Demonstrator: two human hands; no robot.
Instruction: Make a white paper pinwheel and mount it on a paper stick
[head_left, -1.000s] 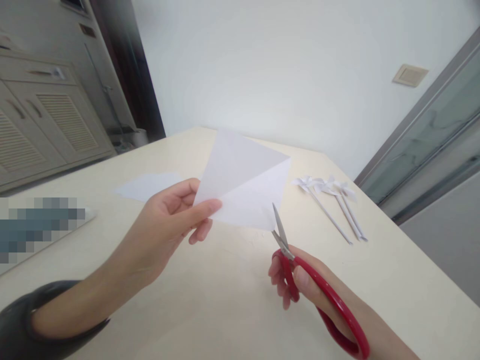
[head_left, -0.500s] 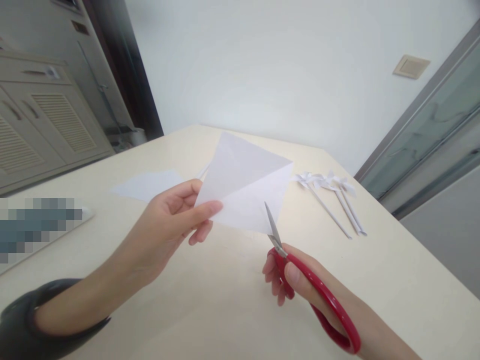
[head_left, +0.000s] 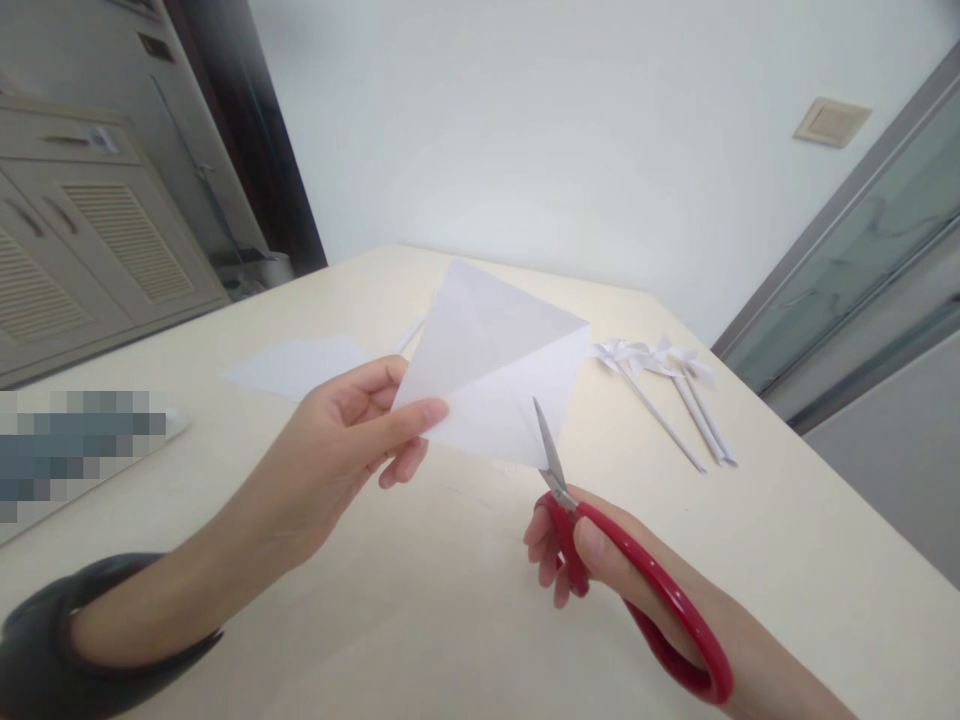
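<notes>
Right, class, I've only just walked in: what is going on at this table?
A person is cutting paper. The left hand pinches a folded white sheet by its corner and holds it up above the cream table. The right hand works red-handled scissors, whose blades are at the sheet's lower edge. Finished paper pinwheels lie to the right, and another white sheet lies flat further back on the left.

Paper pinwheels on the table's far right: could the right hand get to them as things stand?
Probably yes, though not freely. The right hand grips the red scissors, so it is occupied. The table between it and the paper pinwheels lies bare, with nothing blocking the way.
</notes>
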